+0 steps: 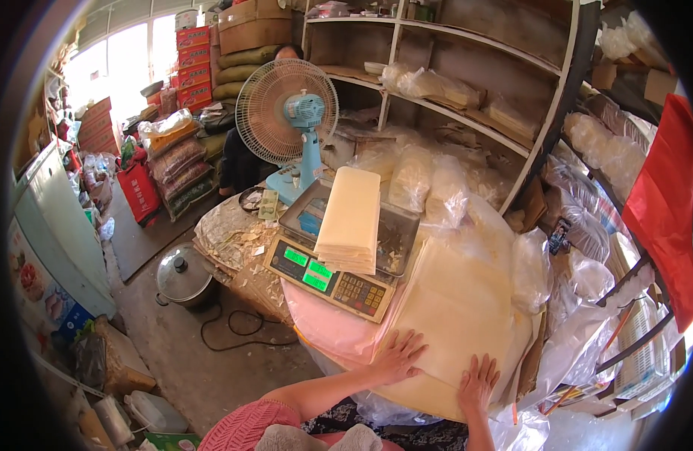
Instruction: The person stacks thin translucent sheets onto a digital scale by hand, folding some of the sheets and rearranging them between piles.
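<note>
My left hand (397, 358) lies with fingers spread on the near left part of a broad stack of thin pale yellow sheets (455, 301). Flat on the same stack, nearer its right side, rests my right hand (478, 382), fingers stretched out and holding nothing. Beyond my left hand stands a digital scale (327, 279) with green lit displays and a keypad. A folded bundle of similar yellow sheets (348, 214) sits on its metal pan (401, 233), overhanging the front edge. Pink sheeting (327, 319) shows beside the stack, left of my hands.
Behind the scale is a blue table fan (309, 143), with a person (237, 161) partly hidden behind it. Plastic-wrapped bundles (445, 188) lie at the back. A lidded pot (185, 274) stands on the floor at left, near a black cord (245, 338). Shelving (467, 116) rises behind.
</note>
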`<state>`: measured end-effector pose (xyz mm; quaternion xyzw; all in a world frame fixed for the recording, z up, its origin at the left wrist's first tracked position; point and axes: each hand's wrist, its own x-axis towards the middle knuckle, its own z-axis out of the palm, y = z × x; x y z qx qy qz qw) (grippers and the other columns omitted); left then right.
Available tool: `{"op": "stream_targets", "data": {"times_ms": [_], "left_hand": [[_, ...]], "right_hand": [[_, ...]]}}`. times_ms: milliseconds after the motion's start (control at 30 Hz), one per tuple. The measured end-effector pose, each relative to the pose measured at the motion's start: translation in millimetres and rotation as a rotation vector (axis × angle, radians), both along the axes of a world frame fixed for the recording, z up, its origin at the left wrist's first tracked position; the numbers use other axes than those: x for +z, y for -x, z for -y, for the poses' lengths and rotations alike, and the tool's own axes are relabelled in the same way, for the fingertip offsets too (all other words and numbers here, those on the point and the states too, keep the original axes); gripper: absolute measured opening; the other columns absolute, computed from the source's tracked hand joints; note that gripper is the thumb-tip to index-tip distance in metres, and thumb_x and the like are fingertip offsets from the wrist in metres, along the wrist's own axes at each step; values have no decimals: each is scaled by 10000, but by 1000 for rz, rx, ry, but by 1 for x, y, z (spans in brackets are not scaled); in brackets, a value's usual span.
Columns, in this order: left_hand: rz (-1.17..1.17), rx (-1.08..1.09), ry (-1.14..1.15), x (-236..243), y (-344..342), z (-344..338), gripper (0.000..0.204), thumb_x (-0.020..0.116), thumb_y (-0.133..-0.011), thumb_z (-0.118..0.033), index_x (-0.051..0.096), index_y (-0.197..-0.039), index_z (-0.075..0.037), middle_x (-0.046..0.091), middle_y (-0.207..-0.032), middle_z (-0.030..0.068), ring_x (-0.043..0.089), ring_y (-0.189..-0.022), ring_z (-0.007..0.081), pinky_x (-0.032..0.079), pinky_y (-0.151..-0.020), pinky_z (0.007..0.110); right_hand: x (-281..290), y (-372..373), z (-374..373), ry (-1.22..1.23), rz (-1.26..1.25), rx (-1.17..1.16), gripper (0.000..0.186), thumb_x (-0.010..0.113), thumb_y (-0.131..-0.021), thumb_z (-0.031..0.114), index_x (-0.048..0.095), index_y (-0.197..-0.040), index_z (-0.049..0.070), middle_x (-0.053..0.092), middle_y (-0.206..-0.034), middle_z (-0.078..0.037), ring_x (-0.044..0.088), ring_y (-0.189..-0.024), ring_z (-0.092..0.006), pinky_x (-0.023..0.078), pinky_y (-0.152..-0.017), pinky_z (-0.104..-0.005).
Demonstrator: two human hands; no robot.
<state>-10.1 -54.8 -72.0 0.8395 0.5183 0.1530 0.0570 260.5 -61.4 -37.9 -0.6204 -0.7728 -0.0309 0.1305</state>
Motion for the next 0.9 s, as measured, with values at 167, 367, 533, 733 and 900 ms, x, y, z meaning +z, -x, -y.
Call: {"op": "stream_targets", "data": {"times_ms": [167, 367, 533, 733, 900], "left_hand": [[23, -19, 24, 11, 2, 0, 692, 472, -940, -486, 324, -1494, -99, 183, -1580, 162, 105, -1475, 362, 74, -1170, 584], [-76, -133, -218, 8, 34, -19, 458, 574, -819, -190, 558, -1257, -55, 489, -1367, 140, 419, -1307, 311, 327, -1045, 501], [-99, -70, -186, 51, 43, -22, 145, 580, -799, -136, 614, -910, -49, 638, -938, 83, 623, -964, 237, 397, -943, 396], [311, -139, -215, 121, 7, -16, 312, 597, -840, -95, 544, -1136, -11, 598, -1109, 188, 579, -1072, 333, 399, -995, 447], [1026, 358, -143, 78, 27, -13, 655, 679, -849, -106, 340, -1398, 11, 540, -1245, 199, 513, -1187, 355, 391, -1054, 417]], "right_hand": [[1, 1, 2, -20, 6, 3, 516, 485, -952, 262, 399, -1436, 101, 300, -1516, -226, 198, -1424, -459, 138, -1144, -613], [-2, 0, 0, -33, -13, 16, 510, 492, -951, 276, 423, -1422, 93, 304, -1516, -223, 211, -1413, -474, 153, -1138, -617], [30, 14, -6, 156, -175, 53, 546, 552, -928, 264, 417, -1425, 81, 315, -1517, -213, 239, -1419, -427, 206, -1120, -612], [89, 71, -13, -6, -226, 350, 537, 596, -764, -42, 537, -1287, 67, 637, -1188, -152, 622, -1030, -350, 406, -1020, -507], [153, 65, 4, -260, -458, 533, 474, 500, -621, -107, 657, -1047, 31, 677, -1021, -151, 635, -976, -361, 469, -864, -512]]}}
